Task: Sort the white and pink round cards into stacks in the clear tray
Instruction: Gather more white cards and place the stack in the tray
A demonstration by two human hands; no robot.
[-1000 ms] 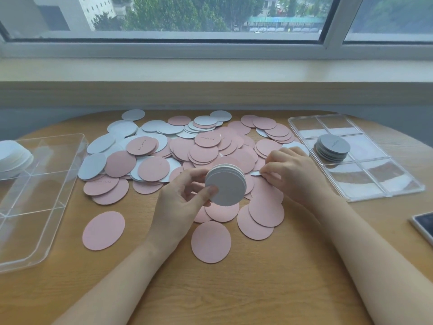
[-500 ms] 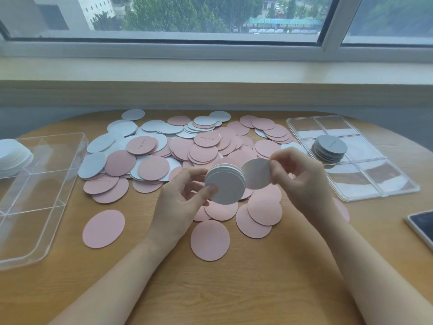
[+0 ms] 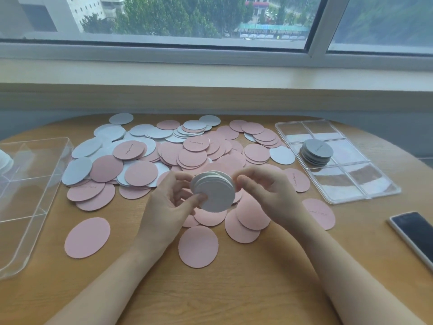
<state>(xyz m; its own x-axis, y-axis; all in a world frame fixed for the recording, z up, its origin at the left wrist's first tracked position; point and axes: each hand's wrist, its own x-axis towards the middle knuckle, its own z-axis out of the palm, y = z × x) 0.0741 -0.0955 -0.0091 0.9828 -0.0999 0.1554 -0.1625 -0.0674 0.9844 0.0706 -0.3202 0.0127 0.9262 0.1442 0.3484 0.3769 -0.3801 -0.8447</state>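
Note:
My left hand (image 3: 168, 202) holds a stack of white round cards (image 3: 215, 193) on edge above the table. My right hand (image 3: 269, 195) touches the stack's back right edge, fingers curled on it. A loose pile of pink round cards (image 3: 194, 158) and white round cards (image 3: 103, 134) spreads across the table behind my hands. The clear tray (image 3: 365, 198) with compartments lies at the right and holds one short stack of white cards (image 3: 316, 152) in a middle compartment.
A second clear tray (image 3: 28, 221) stands at the left edge with white cards in its far corner. A phone (image 3: 414, 235) lies at the right table edge. Single pink cards (image 3: 87, 238) lie near the front. A window sill runs behind the table.
My right hand picked a white card from the pile, lifted it and brought it onto the back of the stack held in my left hand.

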